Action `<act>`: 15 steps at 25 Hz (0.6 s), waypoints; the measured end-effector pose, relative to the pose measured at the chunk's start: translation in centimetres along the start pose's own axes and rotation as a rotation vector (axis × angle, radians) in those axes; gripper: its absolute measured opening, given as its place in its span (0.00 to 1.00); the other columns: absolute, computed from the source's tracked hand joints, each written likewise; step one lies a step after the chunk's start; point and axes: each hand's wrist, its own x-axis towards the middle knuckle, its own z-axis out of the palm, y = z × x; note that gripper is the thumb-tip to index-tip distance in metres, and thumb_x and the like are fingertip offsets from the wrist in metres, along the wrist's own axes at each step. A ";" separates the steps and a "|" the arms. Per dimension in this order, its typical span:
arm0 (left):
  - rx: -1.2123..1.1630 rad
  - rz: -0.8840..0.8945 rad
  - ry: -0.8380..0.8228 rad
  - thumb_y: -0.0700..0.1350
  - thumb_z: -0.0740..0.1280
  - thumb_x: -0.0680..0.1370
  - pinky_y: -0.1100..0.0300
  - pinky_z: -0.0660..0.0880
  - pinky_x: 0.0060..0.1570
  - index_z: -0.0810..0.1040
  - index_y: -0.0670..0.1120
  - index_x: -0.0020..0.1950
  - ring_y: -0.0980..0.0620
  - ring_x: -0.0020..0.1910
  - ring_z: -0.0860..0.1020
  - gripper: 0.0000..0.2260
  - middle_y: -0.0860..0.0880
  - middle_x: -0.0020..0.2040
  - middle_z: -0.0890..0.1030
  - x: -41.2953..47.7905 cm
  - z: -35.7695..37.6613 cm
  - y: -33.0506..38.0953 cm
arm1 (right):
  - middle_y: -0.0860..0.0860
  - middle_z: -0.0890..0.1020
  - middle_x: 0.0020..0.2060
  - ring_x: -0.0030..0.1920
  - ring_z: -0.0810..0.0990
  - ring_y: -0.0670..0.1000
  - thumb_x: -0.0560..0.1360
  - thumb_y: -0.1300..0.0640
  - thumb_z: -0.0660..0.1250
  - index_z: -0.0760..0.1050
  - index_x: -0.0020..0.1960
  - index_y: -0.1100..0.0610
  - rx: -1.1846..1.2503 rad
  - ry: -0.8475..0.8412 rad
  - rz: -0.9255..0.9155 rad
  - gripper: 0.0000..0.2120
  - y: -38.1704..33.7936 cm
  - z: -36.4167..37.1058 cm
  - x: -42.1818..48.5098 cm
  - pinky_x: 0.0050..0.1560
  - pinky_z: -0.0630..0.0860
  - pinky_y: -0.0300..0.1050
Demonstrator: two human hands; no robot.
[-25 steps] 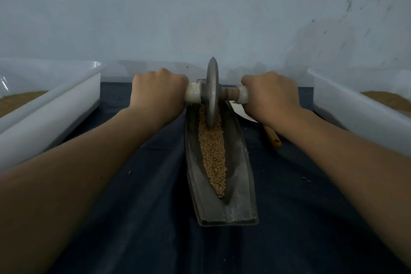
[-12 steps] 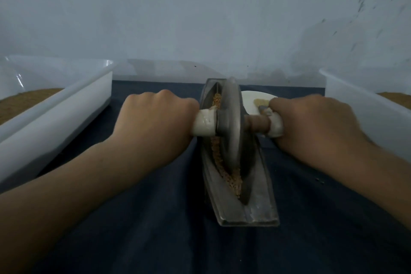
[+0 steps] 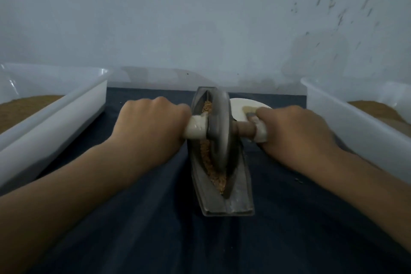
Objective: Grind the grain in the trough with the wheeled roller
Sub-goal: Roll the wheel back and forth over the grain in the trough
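Observation:
A narrow grey boat-shaped trough [image 3: 239, 203] lies lengthwise on the dark blue cloth, with tan grain [image 3: 205, 151] along its groove. The grey disc of the wheeled roller [image 3: 220, 131] stands upright in the groove, over the middle-to-near part of the trough. My left hand [image 3: 151, 124] grips the white-wrapped left end of the axle. My right hand [image 3: 293, 133] grips the right end, where bare brown wood shows beside the disc. The disc hides much of the grain.
A white plastic tub [image 3: 55, 113] holding brown material stands at the left, and another tub [image 3: 355, 118] at the right. A small white dish [image 3: 240, 109] sits behind my right hand. A pale wall closes the far side.
Over the last second both hands pulled the roller from the far end of the trough toward me, to its middle-to-near part. In the last half second it has barely moved.

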 end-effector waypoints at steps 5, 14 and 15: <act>-0.017 0.010 -0.078 0.53 0.73 0.65 0.65 0.47 0.29 0.58 0.54 0.34 0.54 0.24 0.51 0.21 0.55 0.27 0.55 -1.3 -2.3 -0.5 | 0.46 0.67 0.24 0.23 0.69 0.55 0.65 0.42 0.67 0.59 0.38 0.42 -0.001 -0.033 -0.017 0.15 0.0 -3.2 -1.7 0.25 0.58 0.39; -0.016 -0.145 -0.139 0.45 0.66 0.75 0.55 0.65 0.33 0.77 0.50 0.45 0.41 0.37 0.77 0.01 0.50 0.33 0.66 6.5 4.6 0.0 | 0.47 0.71 0.31 0.33 0.70 0.54 0.75 0.50 0.67 0.67 0.40 0.48 -0.004 -0.019 0.121 0.10 0.5 4.9 7.2 0.29 0.56 0.41; -0.010 -0.121 -0.124 0.46 0.66 0.75 0.55 0.64 0.32 0.76 0.51 0.45 0.42 0.37 0.77 0.00 0.50 0.33 0.64 5.8 4.1 0.0 | 0.47 0.72 0.31 0.33 0.70 0.54 0.74 0.49 0.67 0.67 0.40 0.48 0.011 -0.029 0.111 0.10 0.5 4.5 6.4 0.29 0.58 0.42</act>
